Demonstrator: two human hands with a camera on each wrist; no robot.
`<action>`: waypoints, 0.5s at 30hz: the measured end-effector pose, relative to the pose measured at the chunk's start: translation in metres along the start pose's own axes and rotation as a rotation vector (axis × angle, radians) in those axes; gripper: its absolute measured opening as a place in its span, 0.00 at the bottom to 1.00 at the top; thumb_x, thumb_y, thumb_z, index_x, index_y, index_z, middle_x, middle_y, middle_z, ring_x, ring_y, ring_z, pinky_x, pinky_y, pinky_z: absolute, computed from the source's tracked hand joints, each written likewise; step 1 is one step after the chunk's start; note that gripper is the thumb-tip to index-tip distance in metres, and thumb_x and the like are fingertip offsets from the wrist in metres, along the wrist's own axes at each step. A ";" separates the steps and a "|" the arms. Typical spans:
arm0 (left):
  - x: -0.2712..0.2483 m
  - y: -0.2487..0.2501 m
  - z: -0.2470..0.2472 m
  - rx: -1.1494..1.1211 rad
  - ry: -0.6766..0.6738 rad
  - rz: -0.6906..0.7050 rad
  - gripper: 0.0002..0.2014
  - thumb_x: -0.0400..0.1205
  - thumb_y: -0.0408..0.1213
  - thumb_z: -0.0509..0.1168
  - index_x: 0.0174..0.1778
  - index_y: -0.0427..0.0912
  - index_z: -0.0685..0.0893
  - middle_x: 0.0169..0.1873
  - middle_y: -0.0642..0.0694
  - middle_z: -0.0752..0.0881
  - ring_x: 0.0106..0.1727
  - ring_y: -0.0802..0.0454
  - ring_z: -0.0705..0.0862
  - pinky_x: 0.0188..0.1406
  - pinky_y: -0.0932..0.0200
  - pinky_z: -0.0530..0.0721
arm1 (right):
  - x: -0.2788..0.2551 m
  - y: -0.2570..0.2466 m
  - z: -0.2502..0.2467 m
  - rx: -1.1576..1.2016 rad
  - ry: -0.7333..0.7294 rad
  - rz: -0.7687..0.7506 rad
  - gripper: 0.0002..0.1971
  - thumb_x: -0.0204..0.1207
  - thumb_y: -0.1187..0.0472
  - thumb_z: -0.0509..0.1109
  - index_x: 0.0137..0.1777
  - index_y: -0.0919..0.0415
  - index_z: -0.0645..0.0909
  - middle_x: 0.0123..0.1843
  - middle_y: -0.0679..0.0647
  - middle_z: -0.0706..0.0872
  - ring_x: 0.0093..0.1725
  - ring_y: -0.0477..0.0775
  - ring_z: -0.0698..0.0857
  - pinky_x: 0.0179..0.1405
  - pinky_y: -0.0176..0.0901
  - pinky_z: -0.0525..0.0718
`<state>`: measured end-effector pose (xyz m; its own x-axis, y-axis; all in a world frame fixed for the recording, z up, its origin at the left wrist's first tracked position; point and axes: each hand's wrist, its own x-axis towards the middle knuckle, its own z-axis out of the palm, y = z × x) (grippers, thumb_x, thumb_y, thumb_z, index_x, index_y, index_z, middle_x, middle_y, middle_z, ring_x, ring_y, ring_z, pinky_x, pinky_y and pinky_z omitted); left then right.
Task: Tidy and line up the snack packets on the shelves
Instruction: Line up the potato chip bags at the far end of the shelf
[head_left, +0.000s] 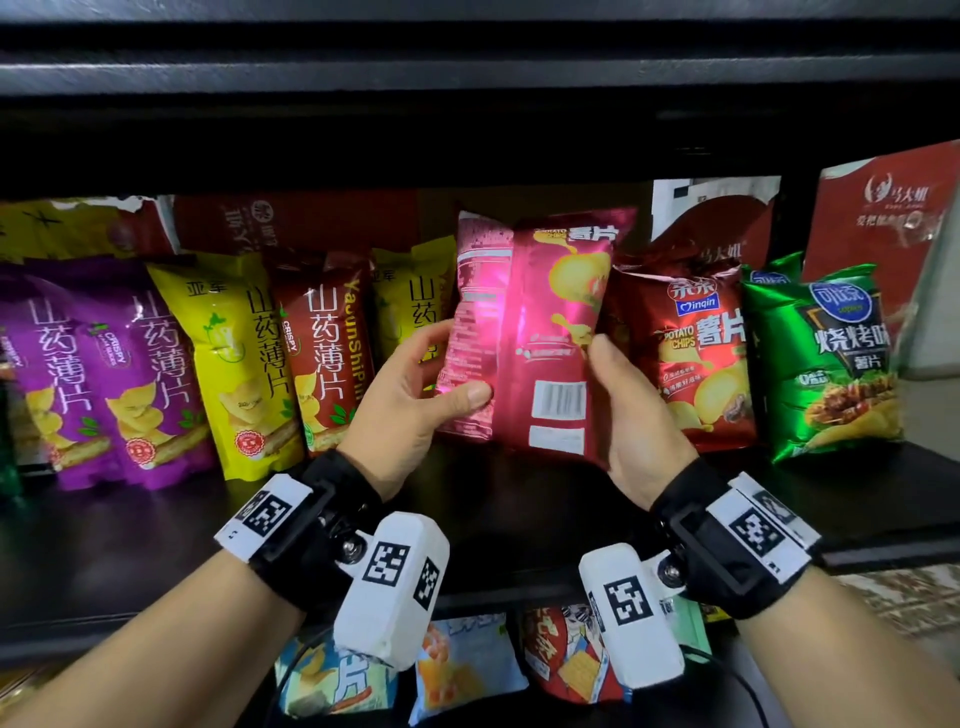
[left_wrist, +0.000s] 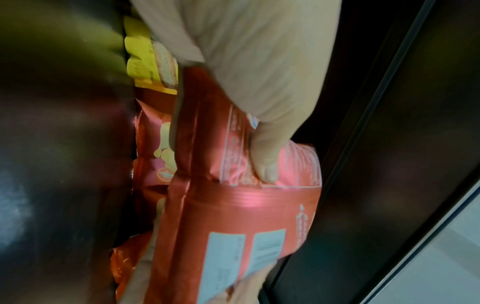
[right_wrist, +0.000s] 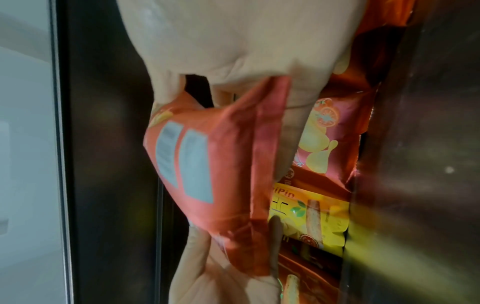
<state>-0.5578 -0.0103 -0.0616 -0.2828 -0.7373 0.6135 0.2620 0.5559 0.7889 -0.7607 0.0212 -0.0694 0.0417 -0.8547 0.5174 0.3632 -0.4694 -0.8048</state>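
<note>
A shiny red chip packet (head_left: 535, 332) is held upright above the dark shelf (head_left: 156, 545), its back with the barcode facing me. My left hand (head_left: 421, 384) grips its left edge, thumb across the back. My right hand (head_left: 623, 410) grips its right edge and bottom corner. The same packet (left_wrist: 233, 216) fills the left wrist view under my left thumb (left_wrist: 265, 156). In the right wrist view the packet (right_wrist: 215, 170) shows its white labels. Behind stand purple packets (head_left: 98, 364), a yellow packet (head_left: 234, 358), a dark red packet (head_left: 327, 348), a red chip packet (head_left: 691, 358) and a green packet (head_left: 826, 358).
Red cartons (head_left: 883, 218) and boxes stand at the back of the shelf. The shelf above (head_left: 467, 78) hangs low over the packets. On the lower shelf lie more snack packets (head_left: 467, 665). Bare shelf board lies in front of the row.
</note>
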 end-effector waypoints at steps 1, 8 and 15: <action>0.000 -0.001 -0.001 -0.012 0.019 0.007 0.33 0.68 0.36 0.81 0.67 0.42 0.76 0.54 0.40 0.90 0.55 0.44 0.89 0.48 0.53 0.89 | -0.001 -0.001 0.001 0.037 0.000 0.017 0.24 0.72 0.37 0.67 0.64 0.47 0.84 0.63 0.55 0.89 0.64 0.57 0.87 0.54 0.52 0.90; 0.004 -0.004 -0.007 0.306 0.034 0.135 0.22 0.74 0.11 0.69 0.42 0.45 0.75 0.45 0.38 0.79 0.47 0.46 0.80 0.43 0.52 0.84 | -0.002 -0.001 0.001 -0.238 -0.066 -0.038 0.08 0.82 0.63 0.66 0.42 0.53 0.81 0.48 0.56 0.84 0.44 0.51 0.85 0.28 0.44 0.85; 0.001 0.001 0.000 -0.051 -0.002 0.019 0.21 0.68 0.33 0.66 0.58 0.44 0.75 0.45 0.55 0.89 0.49 0.55 0.86 0.51 0.50 0.80 | -0.001 0.000 -0.004 -0.392 -0.090 -0.113 0.11 0.74 0.62 0.68 0.46 0.49 0.91 0.60 0.60 0.83 0.65 0.61 0.81 0.72 0.56 0.77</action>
<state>-0.5577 -0.0109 -0.0599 -0.2787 -0.7260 0.6287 0.3144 0.5496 0.7740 -0.7643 0.0214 -0.0713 0.1091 -0.7783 0.6183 -0.0111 -0.6229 -0.7822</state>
